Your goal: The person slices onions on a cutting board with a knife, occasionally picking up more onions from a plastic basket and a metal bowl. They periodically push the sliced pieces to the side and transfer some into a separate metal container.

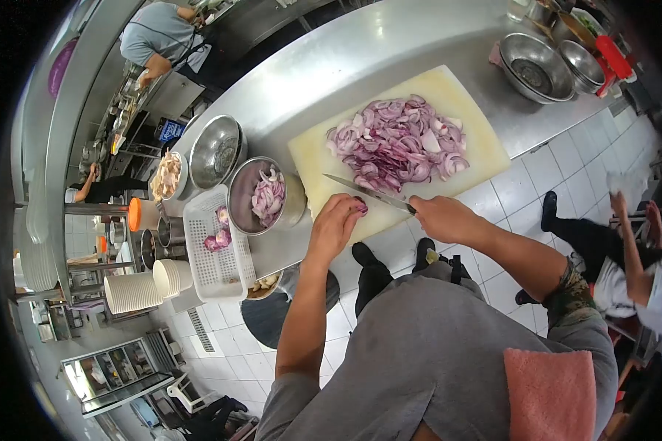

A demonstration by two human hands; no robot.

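Note:
My right hand [443,218] is closed round the handle of a kitchen knife [368,192], its blade pointing left across the yellowed cutting board [485,151]. Near the board's front edge, my left hand [333,226] has its fingers bent round a small piece of red onion [361,206], just below the blade. A large heap of sliced red onion [397,140] covers the middle of the board. Left of the board, a steel pot [296,202] holds more slices. Beside it, a white plastic basket [201,272] contains a few whole peeled onions [218,239].
An empty steel bowl [215,151] and a bowl of pale food pieces [168,175] stand farther left. More steel bowls [535,65] sit at the right. Stacked white containers [131,292] are at lower left. Other people [158,37] work at upper left and right [632,287].

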